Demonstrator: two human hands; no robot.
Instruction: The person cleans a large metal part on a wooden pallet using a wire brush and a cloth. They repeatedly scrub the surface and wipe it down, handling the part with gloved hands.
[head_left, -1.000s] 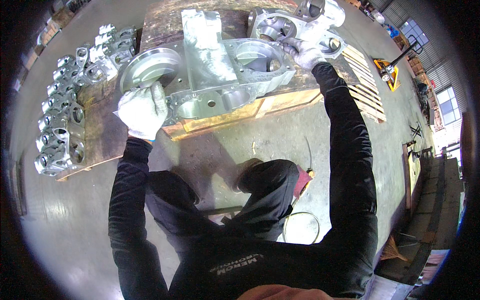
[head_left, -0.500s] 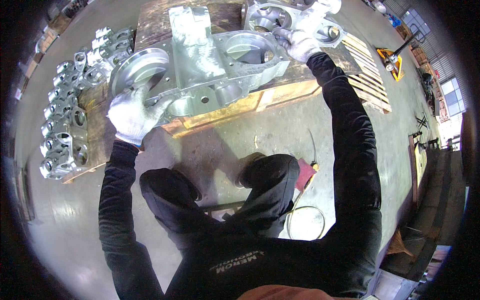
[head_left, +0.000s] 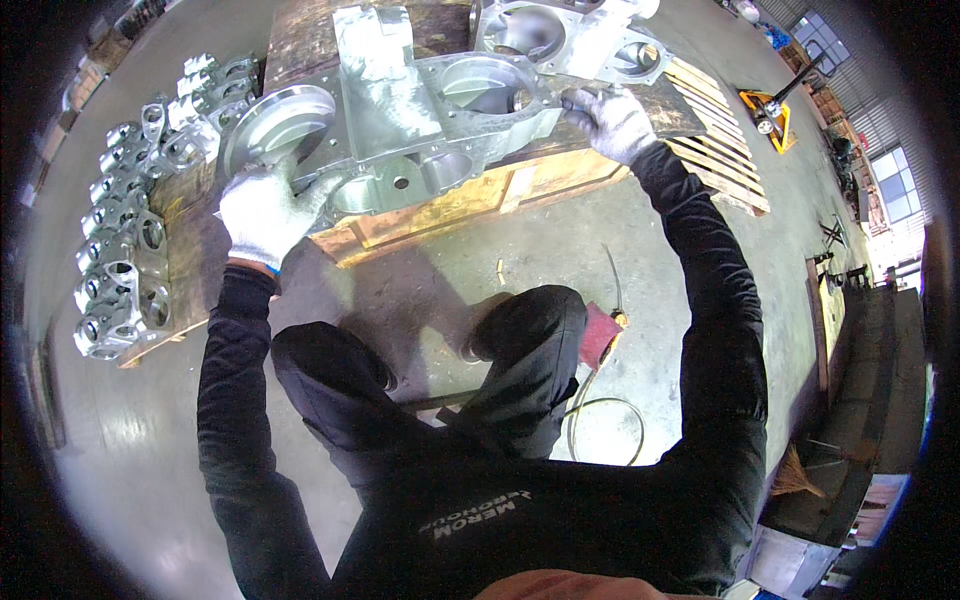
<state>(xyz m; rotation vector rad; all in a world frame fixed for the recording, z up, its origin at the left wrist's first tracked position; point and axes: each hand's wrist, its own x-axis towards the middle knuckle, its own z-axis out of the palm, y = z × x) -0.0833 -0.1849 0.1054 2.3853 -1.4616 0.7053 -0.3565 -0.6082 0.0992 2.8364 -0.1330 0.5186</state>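
Note:
A large silvery metal casting (head_left: 385,115) with two round bores lies at the near edge of a wooden-topped crate. My left hand (head_left: 265,215), in a white glove, grips its near left end, the thumb stretched along the front and fingers at the rim of the left bore. Just beyond the casting's right end is my right hand (head_left: 615,125), also gloved in white. Its fingers are curled together; whether they pinch a small thing is hidden. Behind it sits a second metal casting (head_left: 525,32) with round openings.
Several smaller metal castings (head_left: 120,270) stand in rows at the left. Slatted wood (head_left: 715,140) lies right of the crate (head_left: 480,195). A yellow pallet jack (head_left: 772,120) stands farther right. On the floor are a red object (head_left: 600,335) and a looped hose (head_left: 638,425).
My right hand has drawn back from the second casting, lower and slightly right, its fingers more curled. My left hand stays on the large casting. The whole view has shifted a little.

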